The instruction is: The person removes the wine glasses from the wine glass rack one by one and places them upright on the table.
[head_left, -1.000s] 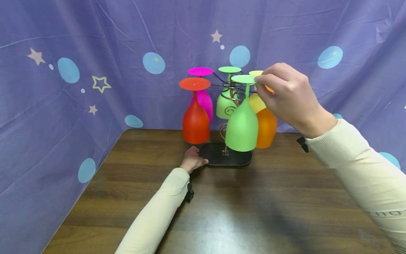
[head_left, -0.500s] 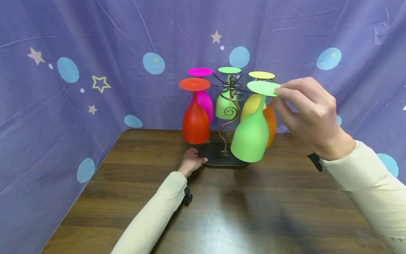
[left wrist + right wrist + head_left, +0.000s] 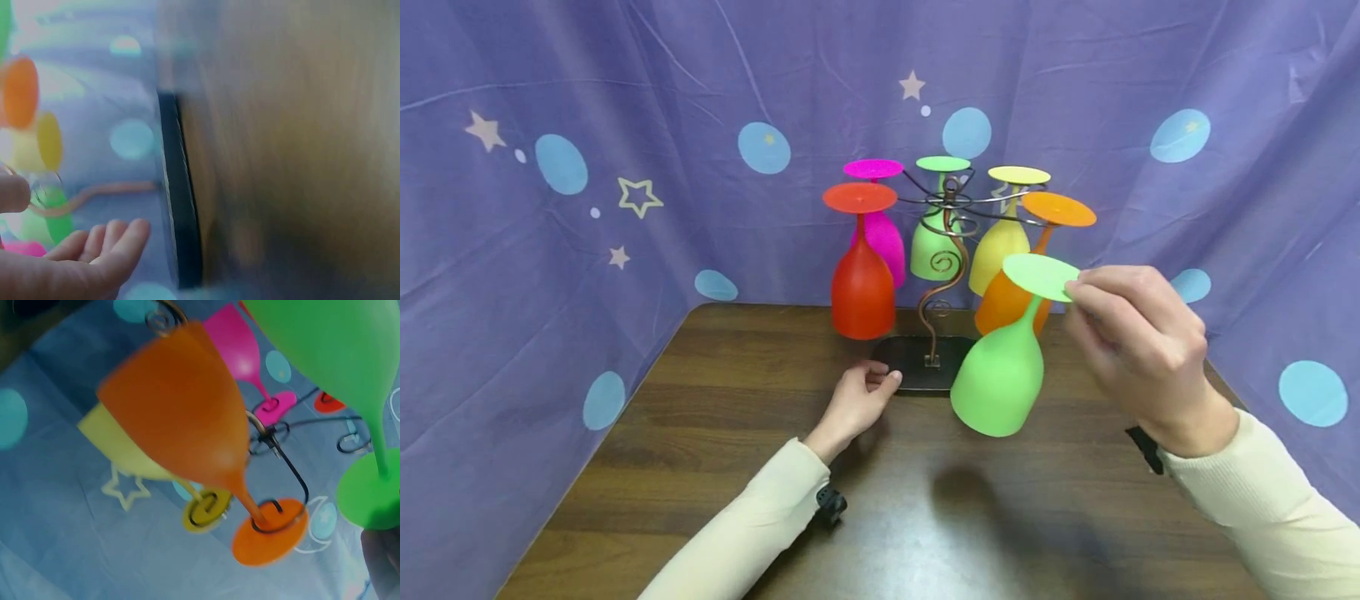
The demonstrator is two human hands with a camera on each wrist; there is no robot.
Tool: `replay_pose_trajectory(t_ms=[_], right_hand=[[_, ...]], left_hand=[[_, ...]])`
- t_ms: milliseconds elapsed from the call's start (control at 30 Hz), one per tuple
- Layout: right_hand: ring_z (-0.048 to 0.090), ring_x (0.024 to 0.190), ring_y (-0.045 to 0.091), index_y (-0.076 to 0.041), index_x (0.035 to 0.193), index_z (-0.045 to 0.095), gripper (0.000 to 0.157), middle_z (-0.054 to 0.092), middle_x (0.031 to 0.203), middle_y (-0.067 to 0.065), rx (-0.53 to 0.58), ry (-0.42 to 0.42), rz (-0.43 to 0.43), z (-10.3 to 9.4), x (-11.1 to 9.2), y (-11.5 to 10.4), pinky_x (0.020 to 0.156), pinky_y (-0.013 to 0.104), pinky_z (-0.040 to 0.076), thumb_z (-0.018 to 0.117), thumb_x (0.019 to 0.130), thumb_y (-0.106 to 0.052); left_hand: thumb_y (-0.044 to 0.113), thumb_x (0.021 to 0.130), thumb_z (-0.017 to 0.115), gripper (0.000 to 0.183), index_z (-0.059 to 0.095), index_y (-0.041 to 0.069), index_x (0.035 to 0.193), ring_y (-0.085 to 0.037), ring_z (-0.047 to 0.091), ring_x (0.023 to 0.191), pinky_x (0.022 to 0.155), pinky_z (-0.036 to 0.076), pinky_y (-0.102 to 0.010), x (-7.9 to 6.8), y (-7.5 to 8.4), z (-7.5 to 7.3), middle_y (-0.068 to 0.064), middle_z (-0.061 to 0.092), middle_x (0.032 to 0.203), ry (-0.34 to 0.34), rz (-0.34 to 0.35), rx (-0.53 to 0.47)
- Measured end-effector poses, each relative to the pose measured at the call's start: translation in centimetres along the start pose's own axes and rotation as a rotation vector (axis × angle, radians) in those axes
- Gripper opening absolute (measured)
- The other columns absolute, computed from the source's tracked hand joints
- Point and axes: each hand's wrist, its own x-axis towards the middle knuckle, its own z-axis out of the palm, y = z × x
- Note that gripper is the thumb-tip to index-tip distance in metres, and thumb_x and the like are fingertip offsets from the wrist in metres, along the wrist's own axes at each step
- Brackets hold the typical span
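Observation:
My right hand pinches the foot of a green plastic wine glass at its edge. The glass hangs upside down and tilted, its bowl toward the lower left, apart from the metal glass rack. In the right wrist view the green glass fills the upper right, with only a fingertip showing. Beside the left end of the rack's black base is my left hand, fingers loosely bent. The left wrist view has those fingers apart from the base, holding nothing.
Still hanging upside down on the rack are a red glass, a magenta glass, another green glass, a yellow glass and an orange glass. A wooden table lies beneath; a purple curtain surrounds it.
My right hand has drawn the green glass away from the rack, rightward, then down and nearer, tilting it. My left hand has come off the base's left end and back toward me slightly.

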Motion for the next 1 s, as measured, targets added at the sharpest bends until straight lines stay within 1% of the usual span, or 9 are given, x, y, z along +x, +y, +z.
replay_pose_trajectory(t_ms=[100, 200, 300, 433, 500, 633, 733, 867, 1000], right_hand=[[0.056, 0.063, 0.036, 0.005, 0.075, 0.069, 0.010, 0.063, 0.073, 0.017, -0.001, -0.025, 0.014, -0.1, -1.5, -0.2, 0.071, 0.030, 0.049, 0.062, 0.080, 0.000], [0.056, 0.062, 0.034, 0.005, 0.075, 0.069, 0.012, 0.063, 0.072, 0.016, -0.001, -0.046, 0.035, 0.0, -2.8, -0.5, 0.069, 0.029, 0.049, 0.061, 0.081, -0.001], [0.056, 0.061, 0.033, 0.005, 0.075, 0.069, 0.013, 0.063, 0.071, 0.016, -0.006, -0.053, 0.053, 0.1, -4.0, -0.6, 0.068, 0.028, 0.048, 0.059, 0.081, -0.001], [0.055, 0.060, 0.032, 0.005, 0.075, 0.069, 0.014, 0.063, 0.070, 0.015, -0.015, -0.063, 0.066, 0.1, -5.5, -0.7, 0.067, 0.027, 0.048, 0.057, 0.081, 0.000], [0.055, 0.060, 0.031, 0.006, 0.075, 0.069, 0.014, 0.063, 0.070, 0.016, -0.014, -0.066, 0.080, 0.1, -6.1, -0.9, 0.066, 0.026, 0.048, 0.057, 0.081, 0.001], [0.055, 0.059, 0.031, 0.006, 0.073, 0.069, 0.015, 0.063, 0.069, 0.016, -0.017, -0.058, 0.116, 0.2, -7.2, -1.3, 0.067, 0.023, 0.048, 0.056, 0.080, 0.001], [0.055, 0.058, 0.030, 0.006, 0.072, 0.068, 0.016, 0.062, 0.069, 0.016, -0.025, -0.059, 0.130, 0.2, -7.7, -1.7, 0.066, 0.022, 0.048, 0.055, 0.080, 0.000], [0.054, 0.057, 0.028, 0.006, 0.072, 0.067, 0.017, 0.062, 0.069, 0.015, -0.030, -0.086, 0.131, 0.1, -8.5, -2.1, 0.063, 0.021, 0.047, 0.054, 0.080, -0.001], [0.055, 0.058, 0.027, 0.006, 0.074, 0.068, 0.017, 0.063, 0.070, 0.015, -0.032, -0.121, 0.158, -0.1, -9.7, -2.3, 0.065, 0.020, 0.047, 0.055, 0.080, -0.003]], left_hand=[[0.020, 0.095, 0.059, 0.028, 0.062, -0.005, 0.107, -0.031, 0.065, 0.087, 0.076, 0.055, -0.036, -1.8, 0.7, 0.7, -0.016, 0.065, 0.096, -0.054, -0.003, -0.156], [0.020, 0.098, 0.054, 0.030, 0.062, -0.008, 0.105, -0.035, 0.064, 0.089, 0.075, 0.056, -0.035, -3.6, 1.0, 1.4, -0.019, 0.064, 0.098, -0.119, -0.035, -0.277], [0.024, 0.099, 0.051, 0.036, 0.063, -0.009, 0.103, -0.034, 0.063, 0.096, 0.078, 0.056, -0.035, -5.0, 1.4, 1.9, -0.021, 0.064, 0.103, -0.185, -0.064, -0.323], [0.030, 0.099, 0.051, 0.040, 0.066, -0.007, 0.103, -0.030, 0.062, 0.096, 0.081, 0.055, -0.038, -6.3, 2.0, 2.2, -0.019, 0.065, 0.101, -0.252, -0.119, -0.381], [0.030, 0.099, 0.052, 0.040, 0.067, -0.007, 0.103, -0.028, 0.063, 0.092, 0.082, 0.054, -0.042, -6.6, 2.3, 2.3, -0.016, 0.066, 0.097, -0.252, -0.134, -0.421], [0.022, 0.095, 0.059, 0.031, 0.066, -0.007, 0.102, -0.021, 0.065, 0.083, 0.082, 0.053, -0.044, -6.8, 2.3, 2.2, -0.008, 0.066, 0.090, -0.177, -0.143, -0.536], [0.015, 0.092, 0.062, 0.021, 0.063, -0.006, 0.098, -0.018, 0.064, 0.080, 0.081, 0.054, -0.042, -6.6, 1.9, 2.1, -0.006, 0.064, 0.089, -0.141, -0.151, -0.704], [0.010, 0.091, 0.063, 0.010, 0.063, 0.002, 0.096, -0.018, 0.064, 0.081, 0.078, 0.053, -0.035, -6.3, 1.3, 1.7, -0.008, 0.063, 0.094, -0.143, -0.188, -0.948], [0.006, 0.092, 0.060, 0.004, 0.062, 0.006, 0.096, -0.018, 0.063, 0.082, 0.077, 0.052, -0.032, -6.1, 0.9, 1.2, -0.008, 0.061, 0.098, -0.152, -0.210, -1.074]])
